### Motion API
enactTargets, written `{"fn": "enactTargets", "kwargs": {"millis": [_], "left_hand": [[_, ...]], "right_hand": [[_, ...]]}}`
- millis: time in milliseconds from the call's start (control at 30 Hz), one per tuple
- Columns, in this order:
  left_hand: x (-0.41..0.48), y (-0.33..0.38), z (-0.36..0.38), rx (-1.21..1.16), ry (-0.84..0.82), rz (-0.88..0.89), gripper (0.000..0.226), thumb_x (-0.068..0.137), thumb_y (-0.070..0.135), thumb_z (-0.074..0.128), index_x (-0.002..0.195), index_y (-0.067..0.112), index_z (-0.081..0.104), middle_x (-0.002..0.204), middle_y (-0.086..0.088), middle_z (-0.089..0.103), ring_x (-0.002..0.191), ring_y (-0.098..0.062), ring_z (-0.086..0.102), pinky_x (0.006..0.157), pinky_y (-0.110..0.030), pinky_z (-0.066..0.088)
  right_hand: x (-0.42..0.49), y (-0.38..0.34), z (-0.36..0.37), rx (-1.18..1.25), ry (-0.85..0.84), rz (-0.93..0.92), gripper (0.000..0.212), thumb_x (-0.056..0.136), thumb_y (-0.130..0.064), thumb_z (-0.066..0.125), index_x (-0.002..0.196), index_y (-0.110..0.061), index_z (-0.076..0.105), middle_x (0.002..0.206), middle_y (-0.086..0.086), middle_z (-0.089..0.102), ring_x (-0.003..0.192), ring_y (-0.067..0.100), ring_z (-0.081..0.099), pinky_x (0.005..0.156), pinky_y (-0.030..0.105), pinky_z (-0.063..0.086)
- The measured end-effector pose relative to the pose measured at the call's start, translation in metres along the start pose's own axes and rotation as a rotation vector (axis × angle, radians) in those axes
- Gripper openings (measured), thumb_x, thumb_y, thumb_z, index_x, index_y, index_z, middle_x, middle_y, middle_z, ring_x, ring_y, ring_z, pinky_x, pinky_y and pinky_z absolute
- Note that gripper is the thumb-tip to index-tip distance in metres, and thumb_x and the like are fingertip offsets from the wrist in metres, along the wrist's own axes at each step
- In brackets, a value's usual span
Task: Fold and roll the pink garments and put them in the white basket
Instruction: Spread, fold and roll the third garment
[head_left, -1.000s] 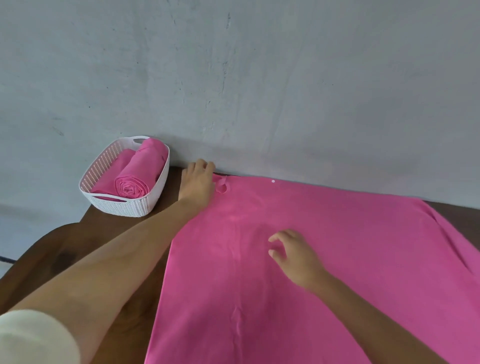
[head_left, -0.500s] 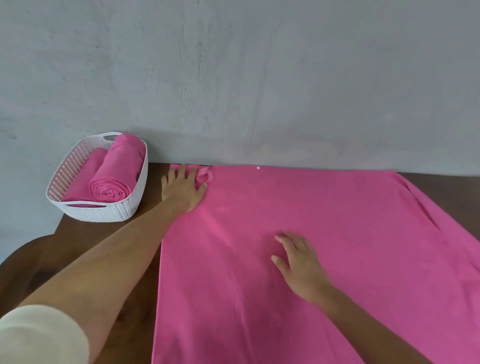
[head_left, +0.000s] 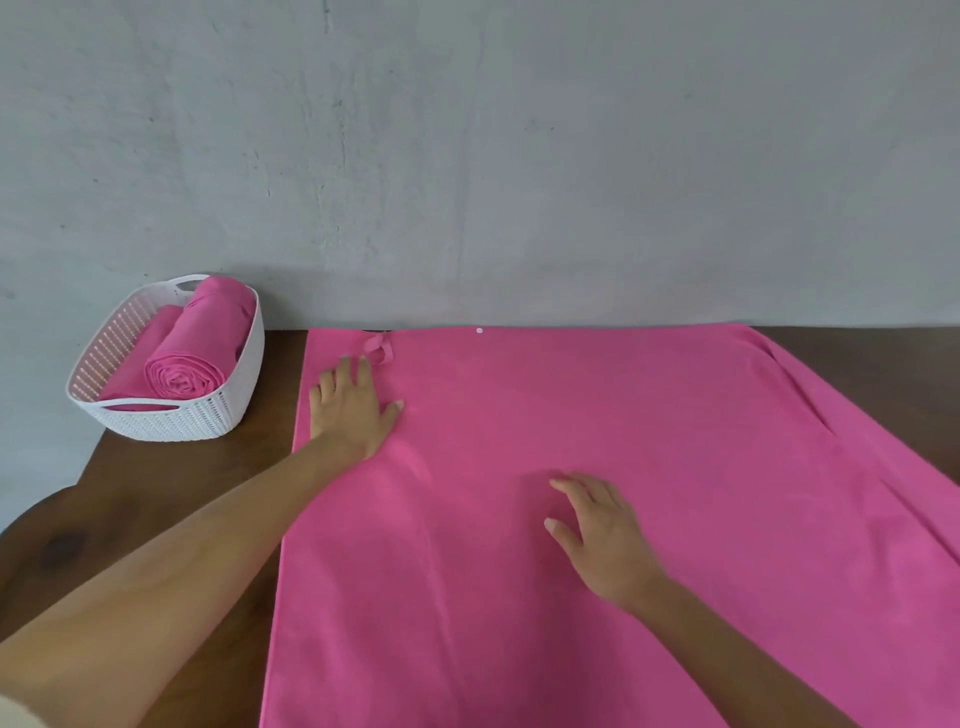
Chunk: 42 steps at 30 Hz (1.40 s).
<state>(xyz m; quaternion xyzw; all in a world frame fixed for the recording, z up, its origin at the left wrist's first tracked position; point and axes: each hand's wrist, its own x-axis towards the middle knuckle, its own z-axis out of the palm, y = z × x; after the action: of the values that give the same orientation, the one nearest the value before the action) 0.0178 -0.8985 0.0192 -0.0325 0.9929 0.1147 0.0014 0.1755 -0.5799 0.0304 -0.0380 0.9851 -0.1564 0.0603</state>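
The table (head_left: 171, 499) in front of me is dark brown wood, and its far edge meets a grey wall. A wide pink garment (head_left: 649, 441) lies spread flat on it. It covers the centre and right of the frame and runs off the bottom edge. The white basket (head_left: 171, 423) stands on bare wood at the left, by the wall, near the garment's far left corner but apart from it.
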Motion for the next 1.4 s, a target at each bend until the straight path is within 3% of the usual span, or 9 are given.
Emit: {"fn": "enactTargets", "kwargs": {"millis": [233,400,667,833,1033,1233,1400], "left_hand": [[-0.094,0.060,0.016,-0.046,0.026,0.159,0.071,0.096,0.055,0.055,0.153,0.016,0.037,0.155,-0.012,0.036,0.138,-0.037,0.035,0.111,-0.052,0.035],[-0.159,0.125,0.032,-0.077,0.064,0.288,0.060,0.093,0.041,0.066,0.144,0.014,0.052,0.141,-0.011,0.053,0.129,-0.036,0.047,0.102,-0.053,0.044],[-0.236,0.231,0.062,-0.107,0.080,0.422,0.052,0.094,0.040,0.065,0.139,0.015,0.056,0.137,-0.007,0.057,0.127,-0.032,0.051,0.103,-0.050,0.045],[-0.270,0.298,0.080,-0.124,0.050,0.506,0.051,0.095,0.039,0.064,0.140,0.016,0.055,0.139,-0.005,0.055,0.130,-0.031,0.049,0.104,-0.048,0.042],[-0.301,0.382,0.097,-0.148,0.001,0.642,0.051,0.097,0.039,0.060,0.142,0.016,0.053,0.141,-0.005,0.052,0.132,-0.029,0.047,0.109,-0.045,0.038],[-0.312,0.459,0.114,-0.156,-0.085,0.761,0.054,0.100,0.043,0.053,0.147,0.019,0.046,0.146,-0.004,0.045,0.137,-0.026,0.038,0.114,-0.042,0.031],[-0.304,0.512,0.129,-0.159,-0.139,0.810,0.057,0.098,0.043,0.056,0.147,0.016,0.045,0.146,-0.006,0.044,0.139,-0.028,0.038,0.114,-0.044,0.031]], "right_hand": [[-0.060,0.052,-0.014,0.058,0.060,0.001,0.048,0.104,-0.040,0.046,0.150,-0.028,0.041,0.153,-0.008,0.038,0.145,0.013,0.027,0.121,0.034,0.022],[-0.109,0.102,-0.027,0.096,0.154,0.015,0.042,0.100,-0.039,0.044,0.138,-0.023,0.055,0.137,-0.005,0.054,0.131,0.018,0.046,0.113,0.035,0.035],[-0.188,0.184,-0.040,0.173,0.279,0.075,0.030,0.100,-0.027,0.055,0.128,-0.021,0.062,0.124,-0.004,0.063,0.118,0.017,0.054,0.103,0.035,0.044],[-0.238,0.232,-0.044,0.209,0.299,0.131,0.031,0.102,-0.029,0.053,0.132,-0.023,0.059,0.128,-0.009,0.058,0.120,0.012,0.050,0.104,0.028,0.040],[-0.284,0.291,-0.051,0.278,0.348,0.267,0.029,0.101,-0.029,0.055,0.129,-0.023,0.060,0.128,-0.007,0.057,0.117,0.015,0.052,0.102,0.034,0.044],[-0.298,0.350,-0.061,0.351,0.394,0.493,0.042,0.099,-0.029,0.059,0.139,-0.020,0.051,0.152,0.004,0.040,0.140,0.026,0.036,0.111,0.044,0.041],[-0.290,0.385,-0.071,0.407,0.447,0.614,0.046,0.099,-0.025,0.059,0.144,-0.027,0.049,0.149,0.007,0.045,0.137,0.029,0.038,0.107,0.041,0.040]]}}
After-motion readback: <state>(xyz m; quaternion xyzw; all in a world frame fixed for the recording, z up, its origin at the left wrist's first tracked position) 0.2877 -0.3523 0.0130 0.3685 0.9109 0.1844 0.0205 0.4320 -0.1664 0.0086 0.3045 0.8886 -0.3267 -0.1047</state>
